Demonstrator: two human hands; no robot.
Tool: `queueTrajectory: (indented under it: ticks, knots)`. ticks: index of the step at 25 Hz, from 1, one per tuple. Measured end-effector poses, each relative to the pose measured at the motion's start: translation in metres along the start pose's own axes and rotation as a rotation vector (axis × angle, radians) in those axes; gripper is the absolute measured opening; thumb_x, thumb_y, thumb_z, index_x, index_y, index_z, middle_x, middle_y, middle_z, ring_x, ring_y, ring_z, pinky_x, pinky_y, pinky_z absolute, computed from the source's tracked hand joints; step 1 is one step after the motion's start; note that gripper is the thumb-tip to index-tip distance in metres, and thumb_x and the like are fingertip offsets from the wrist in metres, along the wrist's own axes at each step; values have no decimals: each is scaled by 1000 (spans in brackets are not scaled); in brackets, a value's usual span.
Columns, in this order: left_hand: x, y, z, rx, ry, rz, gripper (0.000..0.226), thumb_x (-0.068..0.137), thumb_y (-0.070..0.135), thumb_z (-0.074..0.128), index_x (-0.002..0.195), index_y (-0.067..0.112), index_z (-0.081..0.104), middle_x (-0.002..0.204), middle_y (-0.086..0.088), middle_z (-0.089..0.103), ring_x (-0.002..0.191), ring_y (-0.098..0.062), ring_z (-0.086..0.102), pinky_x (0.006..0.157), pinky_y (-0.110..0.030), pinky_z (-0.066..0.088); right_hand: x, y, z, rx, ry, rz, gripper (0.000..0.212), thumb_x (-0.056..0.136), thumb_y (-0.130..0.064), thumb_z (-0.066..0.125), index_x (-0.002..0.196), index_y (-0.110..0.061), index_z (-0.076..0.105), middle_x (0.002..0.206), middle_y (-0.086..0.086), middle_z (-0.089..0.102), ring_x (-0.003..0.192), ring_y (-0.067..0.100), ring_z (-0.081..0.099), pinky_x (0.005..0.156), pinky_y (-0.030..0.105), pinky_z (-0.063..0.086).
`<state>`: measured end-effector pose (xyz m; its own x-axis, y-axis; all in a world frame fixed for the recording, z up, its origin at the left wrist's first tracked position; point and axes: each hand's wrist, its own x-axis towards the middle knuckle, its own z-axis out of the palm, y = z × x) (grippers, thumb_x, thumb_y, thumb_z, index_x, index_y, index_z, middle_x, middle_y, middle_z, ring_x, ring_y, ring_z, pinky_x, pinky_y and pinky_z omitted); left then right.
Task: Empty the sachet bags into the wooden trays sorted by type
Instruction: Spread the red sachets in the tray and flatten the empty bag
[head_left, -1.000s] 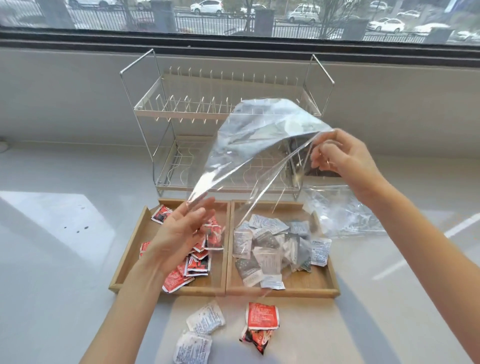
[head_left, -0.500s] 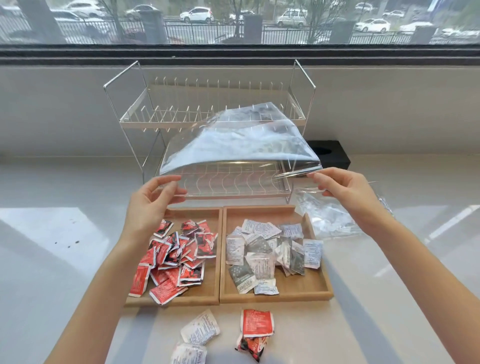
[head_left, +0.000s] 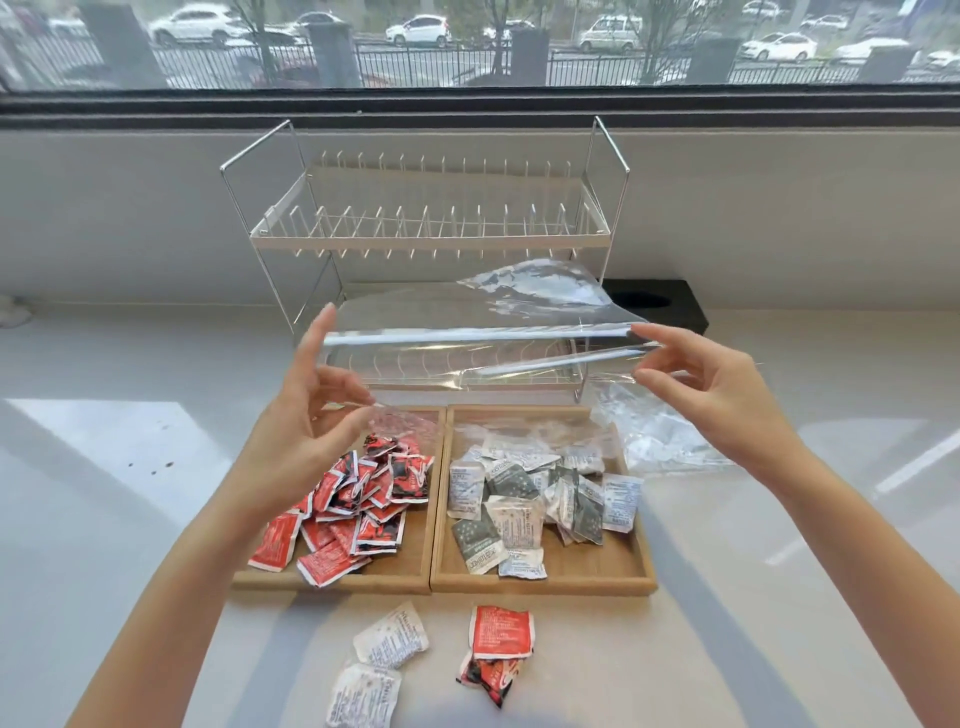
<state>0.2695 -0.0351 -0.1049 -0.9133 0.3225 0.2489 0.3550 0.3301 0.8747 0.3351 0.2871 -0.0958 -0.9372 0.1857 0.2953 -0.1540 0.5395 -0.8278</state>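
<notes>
An empty clear plastic bag (head_left: 483, 332) is stretched level above the far ends of two wooden trays. My left hand (head_left: 311, 410) pinches its left end and my right hand (head_left: 711, 389) pinches its right end. The left tray (head_left: 405, 571) holds a heap of red sachets (head_left: 358, 499). The right tray (head_left: 623, 571) holds white and grey sachets (head_left: 535, 499). In front of the trays, two white sachets (head_left: 379, 665) and two red sachets (head_left: 498, 644) lie loose on the counter.
A white two-tier wire dish rack (head_left: 426, 234) stands right behind the trays. A second crumpled clear bag (head_left: 654, 436) lies on the counter to the right of the trays. A black box (head_left: 654, 306) sits behind the rack's right side, under the window.
The bag was tilted with its right end raised; both hands have brought it level and lower, stretched flat between them. My left hand rose off the red sachets.
</notes>
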Motion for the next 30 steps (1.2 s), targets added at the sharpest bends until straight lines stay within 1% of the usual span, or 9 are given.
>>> queueTrajectory:
  ticks: [3,7,11,15,19,21,23,25,30]
  knots:
    - [-8,11,10,234,101,76,45,81,6,60,118,32,54,82,12,58,77,13,58,75,0,42,-4,0,-10,-88,39,-34,24,82,-13,64,103,-26,65,82,-14,63,75,0,60,74,15,48]
    - [-17,30,27,261,182,134,11,78,35,55,87,40,59,83,11,53,70,3,57,63,-4,42,-11,2,-34,-74,148,-100,18,80,-18,66,77,-36,62,86,-15,52,74,-6,56,69,7,45]
    - [-17,49,52,273,80,124,13,77,39,49,86,42,58,96,0,50,77,-13,55,64,-12,42,-16,12,-61,-82,205,-112,16,84,-20,62,76,-33,59,93,-10,58,89,-1,57,81,16,45]
    - [-7,63,92,195,5,111,16,79,41,45,84,44,60,77,4,67,71,-35,59,65,-34,44,-19,29,-94,40,201,-76,20,86,-21,59,84,-41,55,70,-19,68,77,2,65,74,15,48]
    - [16,61,135,72,-46,54,13,79,39,51,85,41,62,64,16,68,52,-10,54,54,-25,44,-17,60,-124,46,270,-30,14,81,-35,56,87,-44,46,66,-16,69,66,5,65,76,29,50]
    - [30,57,159,22,-71,49,15,83,30,55,91,41,60,60,9,67,50,-2,52,49,-14,41,-13,80,-137,35,304,6,15,82,-33,54,81,-45,46,63,-17,67,61,3,63,75,34,48]
    - [46,51,184,-46,-85,11,20,87,20,55,91,39,60,66,-2,65,52,-1,49,50,-12,39,-7,104,-147,-33,298,62,24,85,-21,54,76,-42,49,61,-18,66,63,2,62,72,29,48]
    - [65,44,210,-72,-94,-46,24,90,15,50,86,36,61,73,-9,61,62,-10,50,58,-20,40,3,130,-153,-113,268,154,27,86,-13,52,74,-37,52,68,-14,64,75,11,62,70,23,46]
    - [111,20,265,-1,-217,-191,23,89,13,45,89,31,61,82,9,58,72,4,53,66,-14,43,31,196,-155,-233,221,349,17,88,-9,48,90,-18,61,92,2,64,84,18,55,72,17,38]
